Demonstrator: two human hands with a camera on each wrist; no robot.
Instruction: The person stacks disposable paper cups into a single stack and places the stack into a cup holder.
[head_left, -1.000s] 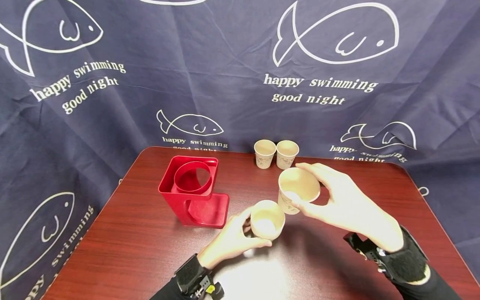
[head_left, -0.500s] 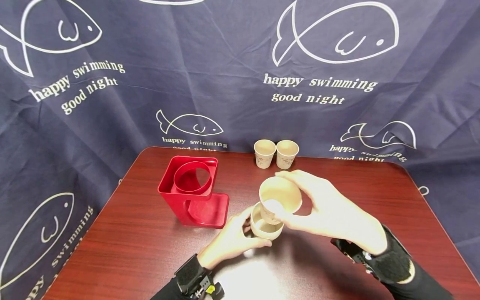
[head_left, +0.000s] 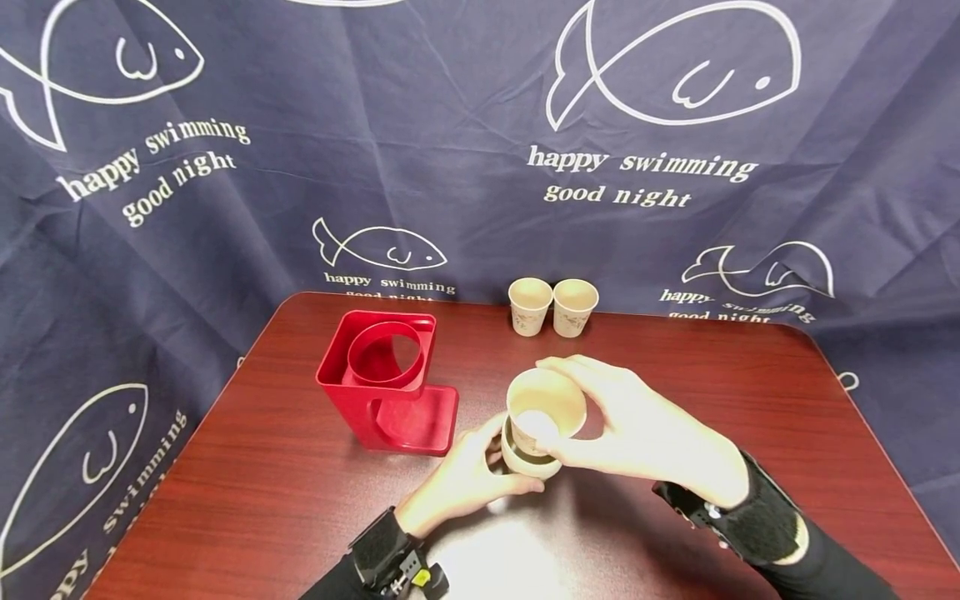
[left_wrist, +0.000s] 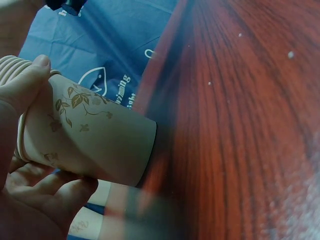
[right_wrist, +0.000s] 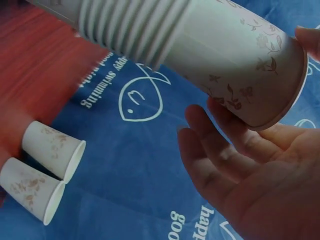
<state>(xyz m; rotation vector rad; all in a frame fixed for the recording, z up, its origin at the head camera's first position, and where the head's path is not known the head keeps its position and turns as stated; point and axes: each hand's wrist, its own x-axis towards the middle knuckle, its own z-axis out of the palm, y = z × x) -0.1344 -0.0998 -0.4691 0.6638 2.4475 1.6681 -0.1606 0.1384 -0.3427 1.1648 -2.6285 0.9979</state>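
Cup [head_left: 546, 402] — cream paper, brown leaf print — nested in stack [head_left: 527, 460].

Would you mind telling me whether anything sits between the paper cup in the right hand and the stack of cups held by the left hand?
Nothing visible does. The beige paper cup in the right hand is already partly seated in the stack of paper cups that the left hand grips.

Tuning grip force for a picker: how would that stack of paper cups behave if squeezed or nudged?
Probably light and easily crushed: the stack of paper cups is thin-walled paper, so the top cup in the right hand could dent. Nested rims likely stiffen the lower part held by the left hand. Tall and narrow, it may tip; on its side, roll in a curve.
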